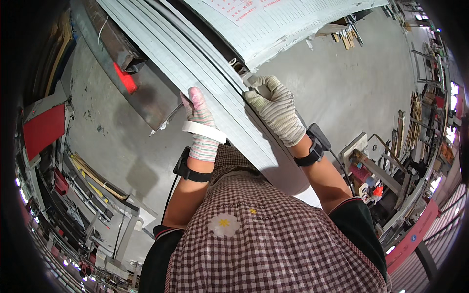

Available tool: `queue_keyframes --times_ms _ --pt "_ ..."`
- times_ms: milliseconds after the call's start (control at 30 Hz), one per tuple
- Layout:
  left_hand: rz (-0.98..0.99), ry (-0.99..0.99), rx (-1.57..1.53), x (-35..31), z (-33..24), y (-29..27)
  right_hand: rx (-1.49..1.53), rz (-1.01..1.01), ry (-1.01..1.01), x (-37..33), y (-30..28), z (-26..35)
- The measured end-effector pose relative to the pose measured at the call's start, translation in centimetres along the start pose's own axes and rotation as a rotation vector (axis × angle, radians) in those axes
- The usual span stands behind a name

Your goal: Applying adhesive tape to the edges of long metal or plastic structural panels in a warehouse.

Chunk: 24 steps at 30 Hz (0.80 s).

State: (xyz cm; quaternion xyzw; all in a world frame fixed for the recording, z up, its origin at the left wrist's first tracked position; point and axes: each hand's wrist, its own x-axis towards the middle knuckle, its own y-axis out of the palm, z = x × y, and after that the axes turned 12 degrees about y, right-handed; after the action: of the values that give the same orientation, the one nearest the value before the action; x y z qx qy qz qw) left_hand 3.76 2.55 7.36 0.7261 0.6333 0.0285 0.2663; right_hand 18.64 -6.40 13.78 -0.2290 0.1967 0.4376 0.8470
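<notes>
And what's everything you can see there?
Strips: several, pale grey, middle
Printed sheet: one, whitish, top
Metal piece: one, grey with red patch, upper left
Red panel: one, red, far left
Sticks: many, tan, right
White ring: one, white, around left wrist
Floor: one, grey, below
Clutter: uncountable, mixed colours, edges
Apron: one, brown-white check, bottom
Wrist straps: two, black, wrists
Left hand: one, pale-gloved, strips' left edge
Right hand: one, pale-gloved, strips' right edge
</notes>
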Motion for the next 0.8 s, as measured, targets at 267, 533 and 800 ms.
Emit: queue_keyframes --times_ms 267,533,800 --pt "-0.016 -0.03 0.009 -0.1 0.0 0.2 -0.029 0.05 0.072 0.2 0.4 0.0" --pt "0.013 0.04 0.061 -1.7 1.1 2.3 -0.571 -0.024 -0.2 -0.9 -1.0 -1.7" --pt "0.05 -0.104 -0.067 -2.8 -1.8 3.7 -0.171 0.236 0.135 0.8 -1.8 -3.1"
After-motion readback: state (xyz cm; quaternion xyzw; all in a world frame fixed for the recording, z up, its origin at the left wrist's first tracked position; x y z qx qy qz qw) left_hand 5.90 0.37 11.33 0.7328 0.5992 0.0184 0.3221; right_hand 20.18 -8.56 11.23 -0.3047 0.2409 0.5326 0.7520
